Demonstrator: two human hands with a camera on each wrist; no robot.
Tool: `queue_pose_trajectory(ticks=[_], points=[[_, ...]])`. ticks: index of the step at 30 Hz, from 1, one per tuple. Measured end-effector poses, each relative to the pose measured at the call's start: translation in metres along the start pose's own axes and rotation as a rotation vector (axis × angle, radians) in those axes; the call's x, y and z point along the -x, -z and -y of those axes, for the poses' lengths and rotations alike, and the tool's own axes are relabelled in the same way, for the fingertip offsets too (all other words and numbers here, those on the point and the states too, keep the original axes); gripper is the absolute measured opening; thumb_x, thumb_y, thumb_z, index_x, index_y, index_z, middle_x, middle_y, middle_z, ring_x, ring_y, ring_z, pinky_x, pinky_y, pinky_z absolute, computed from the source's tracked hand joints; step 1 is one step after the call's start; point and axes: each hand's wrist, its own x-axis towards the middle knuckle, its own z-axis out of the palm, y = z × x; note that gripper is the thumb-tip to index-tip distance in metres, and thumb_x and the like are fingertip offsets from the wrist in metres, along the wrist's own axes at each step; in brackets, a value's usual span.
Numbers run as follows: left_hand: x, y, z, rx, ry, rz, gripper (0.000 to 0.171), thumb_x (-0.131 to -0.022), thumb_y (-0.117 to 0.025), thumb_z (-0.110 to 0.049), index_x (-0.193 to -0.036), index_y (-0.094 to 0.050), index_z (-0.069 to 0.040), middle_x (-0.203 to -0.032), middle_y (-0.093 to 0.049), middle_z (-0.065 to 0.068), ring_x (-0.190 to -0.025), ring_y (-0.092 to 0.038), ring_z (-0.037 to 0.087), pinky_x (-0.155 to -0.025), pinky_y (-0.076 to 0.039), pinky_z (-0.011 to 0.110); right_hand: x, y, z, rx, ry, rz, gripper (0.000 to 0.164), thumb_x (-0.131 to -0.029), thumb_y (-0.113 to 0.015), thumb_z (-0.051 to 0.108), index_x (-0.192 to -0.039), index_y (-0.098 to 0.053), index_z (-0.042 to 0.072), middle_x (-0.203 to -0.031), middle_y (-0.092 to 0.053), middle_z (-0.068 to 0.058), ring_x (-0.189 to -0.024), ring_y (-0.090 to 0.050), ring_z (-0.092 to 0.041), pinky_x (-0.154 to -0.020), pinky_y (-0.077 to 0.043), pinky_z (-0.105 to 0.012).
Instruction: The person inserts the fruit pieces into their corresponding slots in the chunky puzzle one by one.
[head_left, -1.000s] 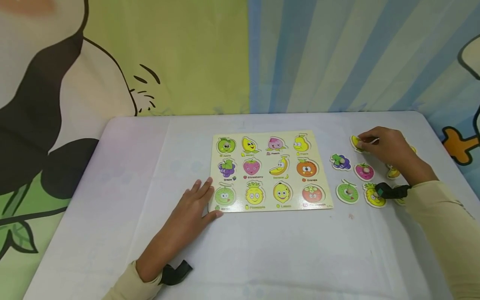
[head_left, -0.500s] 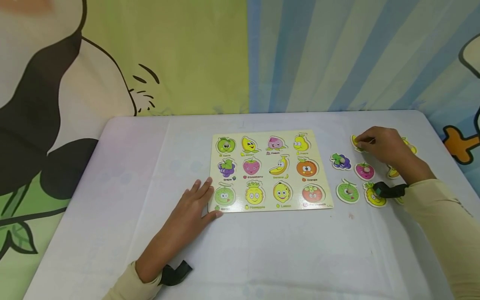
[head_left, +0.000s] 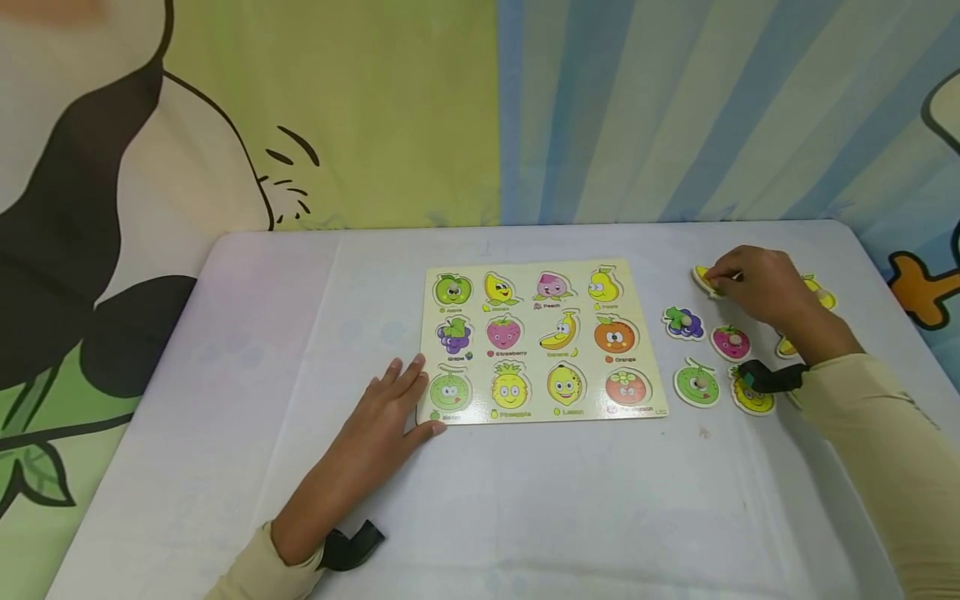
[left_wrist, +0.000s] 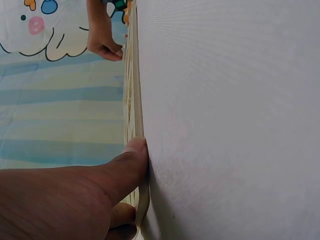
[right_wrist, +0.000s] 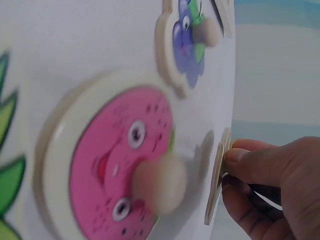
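My right hand (head_left: 765,287) pinches a yellow fruit-shaped puzzle piece (head_left: 701,275) at the far right of the table. In the right wrist view, thumb and fingers grip that piece (right_wrist: 216,182) from its face side, and it stands tilted with a shadow beside it. My left hand (head_left: 382,417) rests at the near left corner of the fruit puzzle board (head_left: 592,387), fingers extended along its edge. The left wrist view has the thumb (left_wrist: 131,160) against the board's edge. Nearest the right hand lie a strawberry piece (head_left: 730,342) and a grape piece (head_left: 682,323), both with knobs.
A melon piece (head_left: 696,384) and a partly covered pineapple piece (head_left: 752,402) lie right of the board. Further right, a pear piece (head_left: 821,292) and another yellow piece (head_left: 786,347) show beside the right forearm. Printed fabric (head_left: 645,108) hangs behind the table.
My right hand has shifted slightly left and away from me, bringing the yellow piece with it, now tilted. The left hand and the board stay put.
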Motion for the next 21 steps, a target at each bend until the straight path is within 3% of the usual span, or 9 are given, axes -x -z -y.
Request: queue_pose_trajectory(ticks=[15, 21], points=[[0.001, -0.001, 0.002, -0.003, -0.003, 0.000, 0.077, -0.077, -0.084, -0.029, -0.138, -0.050, 0.004, -0.151, -0.037, 0.017, -0.140, -0.027, 0.043, -0.103, -0.030, 0.063, -0.004, -0.001, 0.041, -0.020, 0.048, -0.070, 0.015, -0.091, -0.065, 0.001, -0.101, -0.072, -0.008, -0.104, -0.063, -0.027, -0.088, -0.055, -0.037, -0.070, -0.045, -0.048], [0.000, -0.001, 0.003, -0.014, -0.008, 0.000, 0.077, -0.078, -0.083, -0.030, -0.139, -0.050, 0.003, -0.151, -0.036, 0.016, -0.140, -0.027, 0.042, -0.104, -0.030, 0.062, -0.005, -0.003, 0.060, -0.059, 0.018, -0.102, 0.018, -0.092, -0.064, 0.003, -0.103, -0.071, -0.009, -0.102, -0.066, -0.027, -0.082, -0.058, -0.034, -0.061, -0.045, -0.039]])
